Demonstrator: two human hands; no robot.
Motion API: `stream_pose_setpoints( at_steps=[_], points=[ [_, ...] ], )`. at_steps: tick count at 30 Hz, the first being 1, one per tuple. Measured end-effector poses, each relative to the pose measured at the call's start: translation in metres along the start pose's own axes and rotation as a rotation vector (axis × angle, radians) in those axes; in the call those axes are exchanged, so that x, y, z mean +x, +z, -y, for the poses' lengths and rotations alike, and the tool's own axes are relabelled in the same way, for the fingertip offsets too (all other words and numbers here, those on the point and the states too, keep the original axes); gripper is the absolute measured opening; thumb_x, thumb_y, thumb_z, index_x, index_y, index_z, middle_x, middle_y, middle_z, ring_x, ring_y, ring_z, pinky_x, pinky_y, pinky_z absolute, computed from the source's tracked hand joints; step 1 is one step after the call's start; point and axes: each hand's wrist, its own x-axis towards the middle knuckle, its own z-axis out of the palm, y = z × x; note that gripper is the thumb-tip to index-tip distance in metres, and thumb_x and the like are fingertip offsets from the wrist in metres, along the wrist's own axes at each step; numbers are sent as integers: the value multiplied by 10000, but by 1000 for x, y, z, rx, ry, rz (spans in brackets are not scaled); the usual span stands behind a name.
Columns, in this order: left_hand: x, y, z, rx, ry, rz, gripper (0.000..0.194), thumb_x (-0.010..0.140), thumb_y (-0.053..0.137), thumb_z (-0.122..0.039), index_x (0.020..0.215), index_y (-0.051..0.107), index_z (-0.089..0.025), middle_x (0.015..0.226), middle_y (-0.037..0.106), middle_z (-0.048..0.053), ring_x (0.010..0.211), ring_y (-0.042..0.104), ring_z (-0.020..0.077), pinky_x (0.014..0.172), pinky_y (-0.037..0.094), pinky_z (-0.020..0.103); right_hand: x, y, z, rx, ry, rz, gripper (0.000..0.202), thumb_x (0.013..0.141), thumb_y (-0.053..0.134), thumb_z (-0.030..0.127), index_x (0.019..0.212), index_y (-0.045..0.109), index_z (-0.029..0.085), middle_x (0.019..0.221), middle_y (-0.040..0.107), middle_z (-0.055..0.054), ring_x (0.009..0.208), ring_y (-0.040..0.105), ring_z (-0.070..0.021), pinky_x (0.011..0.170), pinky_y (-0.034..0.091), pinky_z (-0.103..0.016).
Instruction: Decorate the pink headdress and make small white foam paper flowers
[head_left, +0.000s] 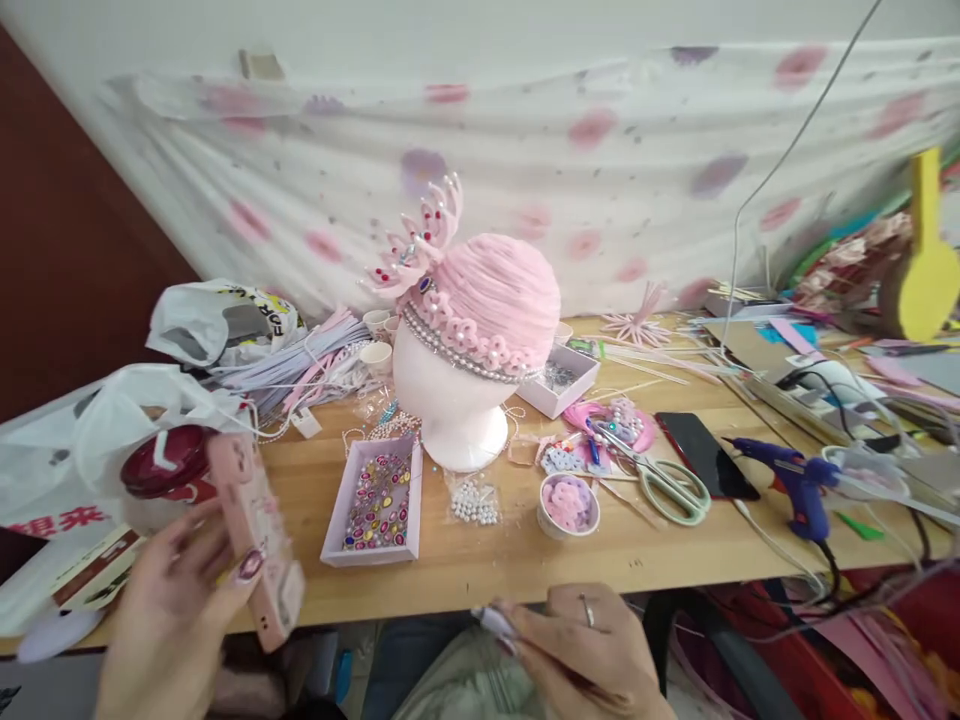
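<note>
Pink phone (264, 540): I have it in the left hand (176, 610), thumb along its side and fingers behind; the right hand (592, 650) is well apart.
Phone's long axis: runs away from the person, far end leaning outward to the left.
Right-hand fingers: curled together, a pale tip showing; I cannot tell whether that is a nail or something pinched.
Table edge: the right hand sits short of it, over the lap; the phone overlaps it in my view.
Gem box (345, 505): just right of the phone, the closest side wall on its inward side.
Dark red bowl (161, 462): beyond the left hand, close behind the phone.
Foam head (427, 385): beyond and between the hands, wearing a pink cap (499, 290).
Open room: bare table (487, 565) wood between the gem box and the flower cup (568, 528), ahead of the right hand.
</note>
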Motion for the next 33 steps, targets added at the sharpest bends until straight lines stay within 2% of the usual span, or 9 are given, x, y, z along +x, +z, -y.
stream_pose_setpoints(
  at_steps=[1, 3, 6, 8, 12, 18, 24, 30, 33],
  points=[
    [-13, 9, -5, -108, -80, 109, 510, 532, 848, -370, 991, 633, -314, 980, 737, -2, 1022, 659, 307, 912, 542, 516, 4, -3, 4, -59, -22, -16, 212, 919, 568, 120, 1094, 685, 143, 490, 473, 42, 399, 362, -105, 387, 251, -284],
    [-35, 33, -11, -288, -243, 221, 557, 562, 806, -496, 1060, 647, -301, 1021, 735, 55, 995, 674, 329, 845, 578, 499, 12, -5, 12, -164, -77, -20, 281, 876, 603, 62, 1139, 665, 136, 505, 480, 45, 423, 350, -105, 398, 253, -284],
    [-50, 66, -4, -450, -304, 291, 553, 661, 727, -505, 1144, 632, -253, 1045, 722, 69, 990, 679, 300, 754, 611, 419, 20, -2, 19, -254, -166, -10, 313, 837, 641, 30, 1138, 655, 113, 524, 501, 45, 453, 362, -101, 418, 276, -274],
    [-51, 76, 4, -518, -363, 327, 490, 701, 704, -475, 1116, 639, -224, 1032, 720, 67, 939, 688, 269, 712, 614, 382, 21, 2, 21, -249, -188, -5, 291, 836, 642, 23, 1117, 651, 98, 539, 516, 39, 471, 381, -98, 437, 300, -264],
    [-53, 76, 15, -594, -447, 378, 379, 731, 700, -437, 1028, 652, -208, 996, 718, 52, 845, 692, 217, 685, 609, 337, 17, 6, 20, -257, -186, -22, 283, 857, 612, 26, 1128, 651, 99, 557, 513, 37, 490, 390, -98, 460, 300, -258],
    [-65, 73, 14, -582, -386, 344, 352, 769, 692, -433, 1039, 650, -212, 980, 706, 39, 855, 685, 182, 628, 589, 247, 14, 7, 18, -312, -187, 25, 190, 899, 578, 61, 1064, 669, 80, 549, 497, 33, 497, 382, -102, 469, 285, -265],
    [-63, 73, 22, -493, -362, 282, 404, 705, 760, -413, 1032, 643, -206, 952, 694, 8, 851, 669, 153, 670, 581, 236, 15, -3, 20, -532, -299, 82, 222, 916, 507, 43, 1051, 681, 66, 543, 497, 24, 506, 391, -114, 479, 269, -283],
    [-75, 87, 22, -432, -361, 336, 407, 703, 754, -453, 1001, 649, -195, 945, 690, 26, 871, 658, 173, 634, 572, 231, 8, -15, 22, -605, -306, 110, 244, 908, 525, 42, 1118, 649, 54, 580, 542, 16, 530, 420, -112, 501, 290, -279],
    [-86, 97, 17, -406, -328, 391, 435, 721, 727, -469, 1059, 645, -207, 972, 701, 28, 907, 663, 179, 640, 567, 219, 2, -19, 26, -636, -265, 100, 235, 909, 529, 47, 1110, 649, 52, 568, 531, 21, 518, 421, -113, 483, 278, -283]
  ],
)
